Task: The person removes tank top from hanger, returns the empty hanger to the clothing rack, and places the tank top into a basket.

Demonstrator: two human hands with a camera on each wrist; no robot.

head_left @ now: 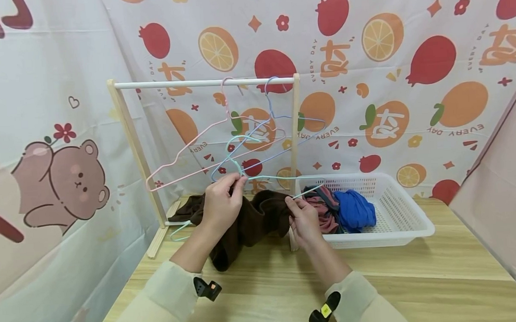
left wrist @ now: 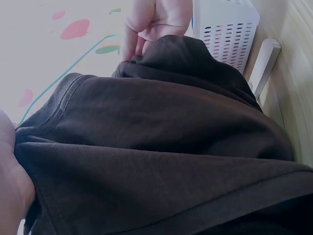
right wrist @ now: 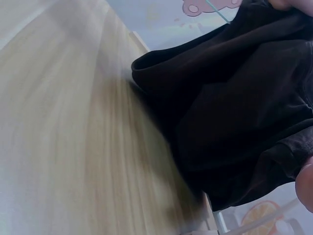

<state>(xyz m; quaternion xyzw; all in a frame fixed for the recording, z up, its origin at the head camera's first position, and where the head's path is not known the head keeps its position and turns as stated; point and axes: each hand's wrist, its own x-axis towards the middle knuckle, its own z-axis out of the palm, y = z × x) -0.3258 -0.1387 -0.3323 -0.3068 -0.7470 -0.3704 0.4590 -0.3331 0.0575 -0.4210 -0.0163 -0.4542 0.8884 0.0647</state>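
A mint-green clothes hanger [head_left: 280,178] stands tilted in front of a rack, its hook upward. My left hand [head_left: 223,203] pinches it near the neck, together with the ribbed edge of a dark brown shirt [head_left: 260,213]. At the shirt's right part, my right hand [head_left: 305,220] pinches the cloth close to the hanger's lower bar. The hanger's right arm sticks out beyond the cloth; how much of it lies inside is hidden. In the left wrist view the shirt [left wrist: 156,117] spreads between both hands, its lower folds hanging down to the table.
A pink hanger [head_left: 188,145] and a blue hanger [head_left: 269,100] hang from the white rod [head_left: 172,84] of the wooden rack. To the right stands a white basket [head_left: 403,212] with a blue bundle [head_left: 354,210] and a reddish striped cloth [head_left: 326,208]. A mint-green piece [head_left: 179,239] shows at the rack's left foot.
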